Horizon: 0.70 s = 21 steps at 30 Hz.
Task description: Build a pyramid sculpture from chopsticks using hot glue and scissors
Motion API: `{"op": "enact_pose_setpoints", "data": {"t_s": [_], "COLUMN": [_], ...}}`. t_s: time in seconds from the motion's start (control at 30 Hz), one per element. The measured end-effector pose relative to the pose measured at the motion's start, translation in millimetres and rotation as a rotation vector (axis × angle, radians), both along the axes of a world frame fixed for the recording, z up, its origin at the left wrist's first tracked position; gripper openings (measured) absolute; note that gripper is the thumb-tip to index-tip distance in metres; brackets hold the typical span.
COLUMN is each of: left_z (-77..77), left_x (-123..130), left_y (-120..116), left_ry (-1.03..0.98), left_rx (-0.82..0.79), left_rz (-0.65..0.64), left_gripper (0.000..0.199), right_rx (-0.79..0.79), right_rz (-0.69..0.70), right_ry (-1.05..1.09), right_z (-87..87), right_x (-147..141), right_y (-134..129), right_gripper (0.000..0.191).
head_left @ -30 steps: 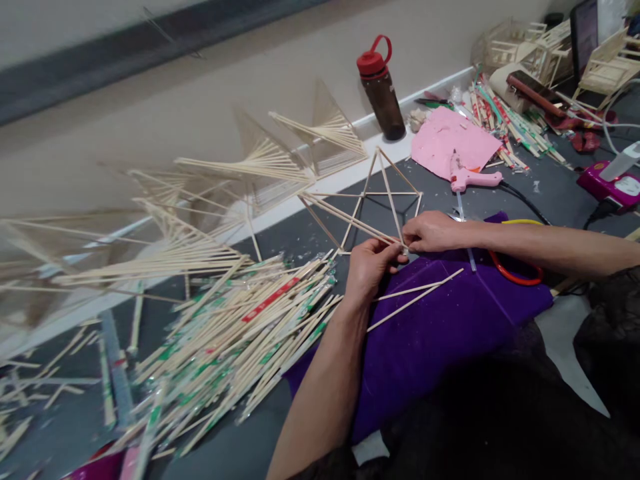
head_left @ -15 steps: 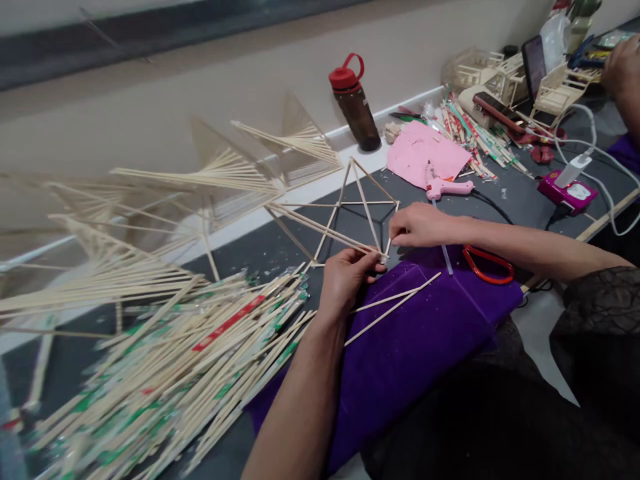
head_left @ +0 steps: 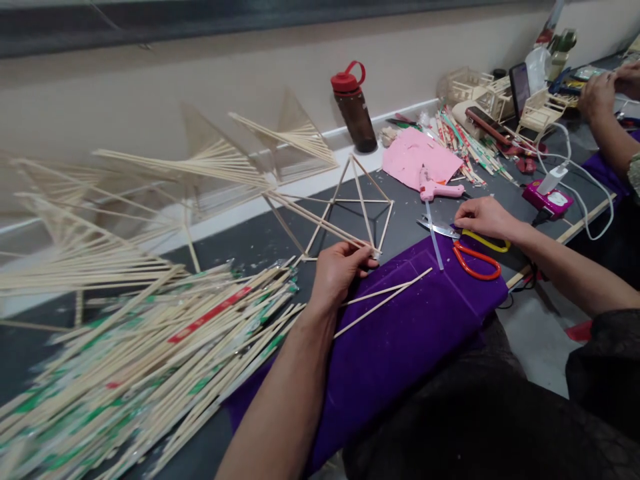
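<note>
My left hand (head_left: 343, 270) pinches the near corner of a frame of thin wooden sticks (head_left: 367, 212), which stands on the dark table. Past its fingertips the stick ends meet in a whitish joint. My right hand (head_left: 485, 217) hovers by the scissors (head_left: 477, 261), which have one red and one yellow handle. Its fingers are curled together; whether anything small is in them is hidden. The pink glue gun (head_left: 440, 191), with a glue stick (head_left: 436, 245) out of its back, lies just beyond. Two loose sticks (head_left: 385, 301) rest on the purple cloth (head_left: 400, 360).
Wrapped bundles of sticks (head_left: 165, 360) cover the left side. Fan-shaped stick models (head_left: 210, 167) stand along the wall. A brown bottle (head_left: 356, 120), a pink sheet (head_left: 417, 160) and a purple power socket (head_left: 547, 199) with cables are farther back. Another person's hand (head_left: 597, 97) is at far right.
My right hand has left the frame's corner and moved right, over to the scissors, whose blades now show. My left hand keeps its pinch on the corner. The view has shifted slightly.
</note>
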<state>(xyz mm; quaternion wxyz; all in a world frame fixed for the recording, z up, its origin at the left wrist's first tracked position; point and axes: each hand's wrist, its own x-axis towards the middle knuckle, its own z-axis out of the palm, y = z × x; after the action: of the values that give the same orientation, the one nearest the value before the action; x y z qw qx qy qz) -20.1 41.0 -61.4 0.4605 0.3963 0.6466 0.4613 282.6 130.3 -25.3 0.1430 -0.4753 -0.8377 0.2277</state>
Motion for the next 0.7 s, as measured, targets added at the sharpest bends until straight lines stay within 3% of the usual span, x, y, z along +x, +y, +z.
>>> {"op": "enact_pose_setpoints", "data": {"t_s": [0.33, 0.57, 0.7], "left_z": [4.4, 5.3, 5.5], "left_x": [3.0, 2.8, 2.2], "left_y": [-1.3, -2.0, -1.8], "left_ry": [0.0, -0.008, -0.013], "left_rx": [-0.012, -0.003, 0.002], "left_rz": [0.017, 0.012, -0.003], "left_gripper": [0.02, 0.024, 0.024], "right_rx": [0.004, 0.35, 0.343], "right_rz": [-0.006, -0.164, -0.105], "right_ry": [-0.072, -0.318, -0.467], "right_z": [-4.3, -2.3, -2.0], "right_x": [-30.2, -48.0, -52.6], "right_y": [12.2, 32.1, 58.2], "right_gripper": [0.019, 0.038, 0.05]}}
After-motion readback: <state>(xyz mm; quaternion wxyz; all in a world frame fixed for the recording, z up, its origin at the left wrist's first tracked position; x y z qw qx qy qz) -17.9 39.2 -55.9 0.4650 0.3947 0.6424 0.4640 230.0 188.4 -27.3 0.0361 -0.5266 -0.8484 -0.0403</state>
